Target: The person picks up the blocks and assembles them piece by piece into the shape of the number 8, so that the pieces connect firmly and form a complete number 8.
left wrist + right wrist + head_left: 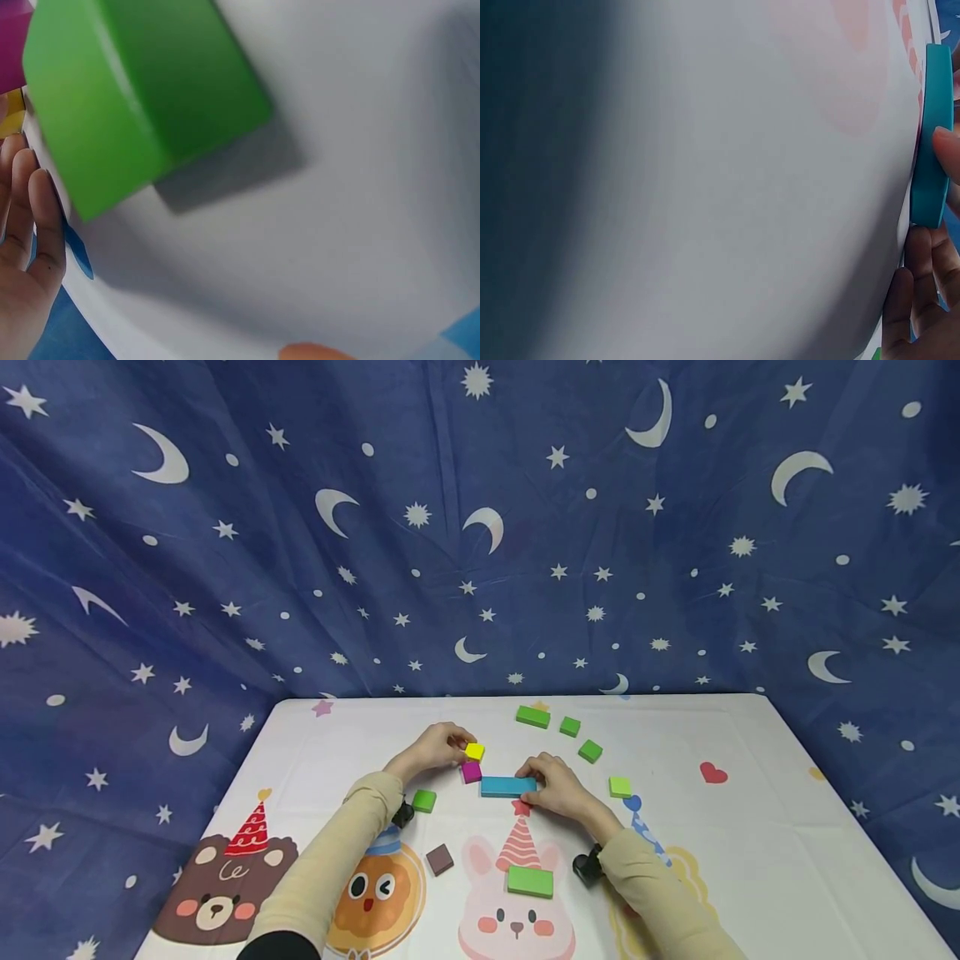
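My left hand (441,748) pinches a small yellow block (475,752) at its fingertips, just above a magenta block (471,772) on the table. The left wrist view shows only a sliver of the yellow block (11,112) beside the fingers. A long blue block (504,787) lies crosswise, its left end close to the magenta block. Thumb and fingers of my right hand (558,787) grip the blue block's right end. In the right wrist view the thumb rests against the side of this block (931,142), with other fingers partly out of frame.
Green blocks lie behind the right hand (532,717), beside the left wrist (424,801) and nearer the front (530,882). A lime block (620,787) is to the right, and a brown block (440,860) lies front left. The white tablecloth (750,860) has cartoon prints; a blue curtain (525,610) hangs behind.
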A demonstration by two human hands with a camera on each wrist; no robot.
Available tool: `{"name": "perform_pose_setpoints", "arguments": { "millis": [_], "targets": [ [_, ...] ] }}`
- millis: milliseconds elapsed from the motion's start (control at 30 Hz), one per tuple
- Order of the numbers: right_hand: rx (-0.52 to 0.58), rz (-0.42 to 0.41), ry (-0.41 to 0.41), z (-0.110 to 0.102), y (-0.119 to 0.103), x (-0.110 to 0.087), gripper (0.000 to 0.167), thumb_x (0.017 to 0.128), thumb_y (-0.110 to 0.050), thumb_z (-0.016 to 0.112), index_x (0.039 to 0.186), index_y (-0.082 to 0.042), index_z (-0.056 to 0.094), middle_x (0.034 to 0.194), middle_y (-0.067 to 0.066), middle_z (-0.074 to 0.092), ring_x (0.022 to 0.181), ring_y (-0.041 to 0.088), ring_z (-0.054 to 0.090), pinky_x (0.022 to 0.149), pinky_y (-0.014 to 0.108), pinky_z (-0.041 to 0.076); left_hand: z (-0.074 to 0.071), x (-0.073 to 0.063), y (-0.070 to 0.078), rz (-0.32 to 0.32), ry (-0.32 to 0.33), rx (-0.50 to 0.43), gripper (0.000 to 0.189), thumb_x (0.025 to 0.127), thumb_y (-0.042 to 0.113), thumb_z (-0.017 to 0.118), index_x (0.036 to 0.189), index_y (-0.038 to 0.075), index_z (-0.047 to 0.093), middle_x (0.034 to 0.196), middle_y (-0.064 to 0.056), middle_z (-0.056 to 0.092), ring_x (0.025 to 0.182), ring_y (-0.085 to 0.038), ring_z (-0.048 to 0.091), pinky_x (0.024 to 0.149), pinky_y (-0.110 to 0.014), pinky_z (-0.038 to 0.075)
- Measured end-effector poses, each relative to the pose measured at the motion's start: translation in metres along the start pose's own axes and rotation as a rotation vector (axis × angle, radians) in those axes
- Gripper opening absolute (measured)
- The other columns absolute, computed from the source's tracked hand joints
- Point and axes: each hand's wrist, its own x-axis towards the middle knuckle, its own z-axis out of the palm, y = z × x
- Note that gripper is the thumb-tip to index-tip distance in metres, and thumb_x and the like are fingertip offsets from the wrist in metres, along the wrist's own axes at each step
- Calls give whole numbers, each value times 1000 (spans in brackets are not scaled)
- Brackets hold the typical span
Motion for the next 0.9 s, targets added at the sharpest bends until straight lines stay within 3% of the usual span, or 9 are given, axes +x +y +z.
{"name": "perform_pose_setpoints", "arguments": {
  "millis": [500,900],
  "targets": [
    [16,-19,-61,-8,-1,4,31,77,-13,77,106,-13,67,97,1,57,92,18,45,83,32,36,-6,1,2,-16,-32,-10,33,81,2,70,114,6,69,97,-7,62,87,-16,52,77,-23,45],
    [169,-67,-82,-22,9,5,27,81,-4,70,107,-1,65,94,11,63,82,15,54,75,24,45,-3,-1,2,-11,-20,-32,32,81,0,70,112,4,70,95,-8,62,86,-16,53,77,-24,46]
  ]
}}
